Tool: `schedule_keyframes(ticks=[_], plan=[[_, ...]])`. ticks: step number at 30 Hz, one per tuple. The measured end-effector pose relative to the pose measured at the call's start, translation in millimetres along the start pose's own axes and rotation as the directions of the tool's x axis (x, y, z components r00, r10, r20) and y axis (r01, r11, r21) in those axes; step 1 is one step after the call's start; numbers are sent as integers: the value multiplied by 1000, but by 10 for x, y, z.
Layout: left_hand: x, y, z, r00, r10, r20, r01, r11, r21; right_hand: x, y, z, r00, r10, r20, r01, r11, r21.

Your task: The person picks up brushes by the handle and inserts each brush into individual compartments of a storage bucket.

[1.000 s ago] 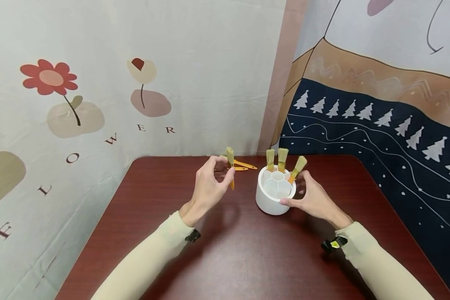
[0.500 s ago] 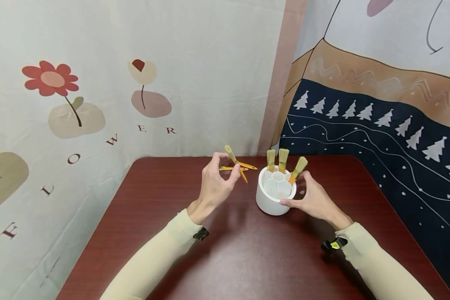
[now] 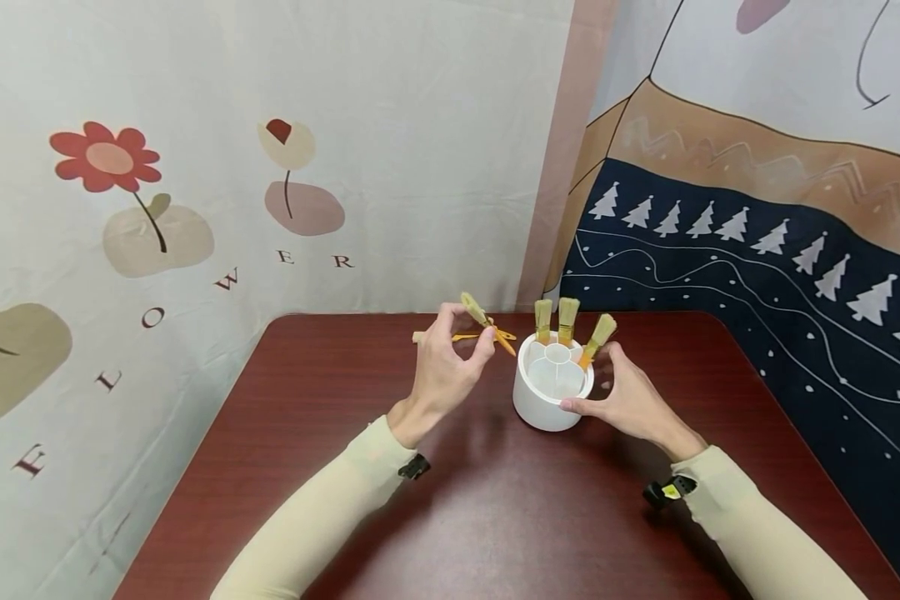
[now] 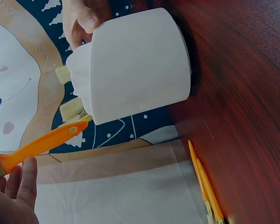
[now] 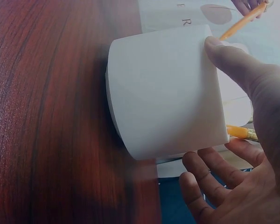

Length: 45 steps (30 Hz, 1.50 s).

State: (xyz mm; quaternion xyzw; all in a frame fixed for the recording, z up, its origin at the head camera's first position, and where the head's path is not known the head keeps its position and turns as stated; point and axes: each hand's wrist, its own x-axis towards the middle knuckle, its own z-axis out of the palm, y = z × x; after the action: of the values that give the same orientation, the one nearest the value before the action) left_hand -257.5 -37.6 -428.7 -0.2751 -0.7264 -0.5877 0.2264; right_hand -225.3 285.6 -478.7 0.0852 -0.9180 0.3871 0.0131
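Observation:
My left hand (image 3: 446, 371) pinches a paintbrush (image 4: 46, 145) with an orange handle. The brush is tilted, bristles up and to the left, and its handle end points toward a white round brush holder (image 3: 543, 404). That holder stands on the table, split inside into petal-like compartments. My right hand (image 3: 633, 400) grips it at its right side, thumb at the near rim. In the right wrist view the thumb (image 5: 233, 58) lies over the holder's edge. Bristles up, a left brush (image 3: 543, 315), a middle brush (image 3: 567, 313) and a right brush (image 3: 602, 328) stand in the holder.
Two more orange-handled brushes (image 4: 206, 184) lie on the dark red wooden table (image 3: 487, 508) near its back edge, partly hidden by the left hand in the head view. A pale printed curtain (image 3: 420, 167) hangs behind the table, with a dark tree-patterned cloth (image 3: 667, 258) at right.
My left hand has moved right toward the holder, and its brush has turned from nearly upright to a slant. The right hand and the holder have stayed in place.

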Motion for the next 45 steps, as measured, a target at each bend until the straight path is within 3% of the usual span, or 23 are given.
schedule_keyframes(ticks=[8,20,29,39,45], plan=[[6,20,100,999,1,34,-1,1000,-7,2,-1,-3,1000,10,4,-10,1000,-8],[-18,-15,229,991,-24,128,17,998,58,9,-13,9,1000,0,0,0,1000,-12],[-21,-77,262,978,-93,187,69,989,135,6,-51,-6,999,-31,-17,32,999,8],[-15,-159,326,956,-178,233,147,979,141,12,-29,-3,1000,-21,-13,21,1000,-10],[-4,-203,355,953,-185,241,137,969,203,12,-35,-1,1000,-15,-12,15,1000,-11]])
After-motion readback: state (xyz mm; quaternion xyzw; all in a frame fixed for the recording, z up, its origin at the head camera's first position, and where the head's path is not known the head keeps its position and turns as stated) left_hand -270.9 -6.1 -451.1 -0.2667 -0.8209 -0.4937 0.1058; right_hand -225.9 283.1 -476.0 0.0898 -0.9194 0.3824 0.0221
